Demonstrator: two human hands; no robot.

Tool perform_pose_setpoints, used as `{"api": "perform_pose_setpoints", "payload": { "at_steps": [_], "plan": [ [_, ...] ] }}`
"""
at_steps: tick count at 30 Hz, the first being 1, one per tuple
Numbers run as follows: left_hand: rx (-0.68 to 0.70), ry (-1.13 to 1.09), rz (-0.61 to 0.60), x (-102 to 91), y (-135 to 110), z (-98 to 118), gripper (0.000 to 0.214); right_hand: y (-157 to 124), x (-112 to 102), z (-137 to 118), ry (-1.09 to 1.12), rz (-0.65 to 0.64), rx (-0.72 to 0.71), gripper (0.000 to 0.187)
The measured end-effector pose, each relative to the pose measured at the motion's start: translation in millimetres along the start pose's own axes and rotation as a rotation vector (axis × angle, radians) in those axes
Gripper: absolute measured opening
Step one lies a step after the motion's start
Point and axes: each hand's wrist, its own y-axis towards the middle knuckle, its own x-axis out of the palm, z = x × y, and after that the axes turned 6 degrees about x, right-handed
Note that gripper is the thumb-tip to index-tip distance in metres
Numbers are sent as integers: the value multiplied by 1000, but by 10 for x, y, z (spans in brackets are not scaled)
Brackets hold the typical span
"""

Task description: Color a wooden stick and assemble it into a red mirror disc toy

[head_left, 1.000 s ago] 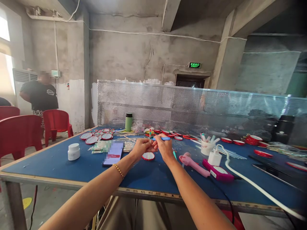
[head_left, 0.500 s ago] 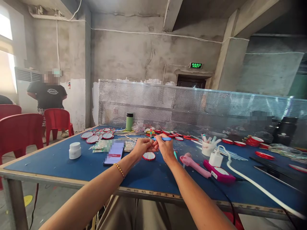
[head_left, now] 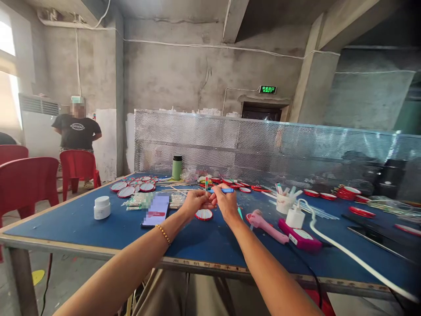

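My left hand [head_left: 194,202] is closed, pinching a thin upright stick [head_left: 206,181] with red and green bands. My right hand [head_left: 227,205] grips a blue marker pen [head_left: 226,190], its tip end pointing left at the stick; whether they touch cannot be made out. Both hands are close together above the table. Just below them lies a round white disc with a red rim [head_left: 204,214]. Left of my left hand, a smartphone [head_left: 162,202] with a lit screen leans on plastic packets of sticks [head_left: 135,201]. A pink glue gun [head_left: 268,227] lies right of my right wrist.
A white jar [head_left: 102,208] stands at left, a green bottle [head_left: 177,168] at the back. Red-rimmed discs [head_left: 126,192] lie in piles. At right are a cup of pens [head_left: 284,202], a magenta power strip [head_left: 301,237] and a white cable [head_left: 342,252]. A person [head_left: 77,131] stands behind red chairs.
The person in the background has shifted to the right and stands more upright. My hands, the stick and the marker pen keep almost the same pose; the view has moved slightly.
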Motion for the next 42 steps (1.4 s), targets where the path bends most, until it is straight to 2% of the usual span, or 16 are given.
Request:
{"api": "perform_pose_setpoints", "payload": {
  "at_steps": [24,42],
  "plan": [
    [10,9,-11,-9,7,-10,25,7,-4,16,-2,-19,-13,17],
    [1,11,-8,2,-5,10,19,-29,3,-55,8,-11,-7,19]
  ]
}}
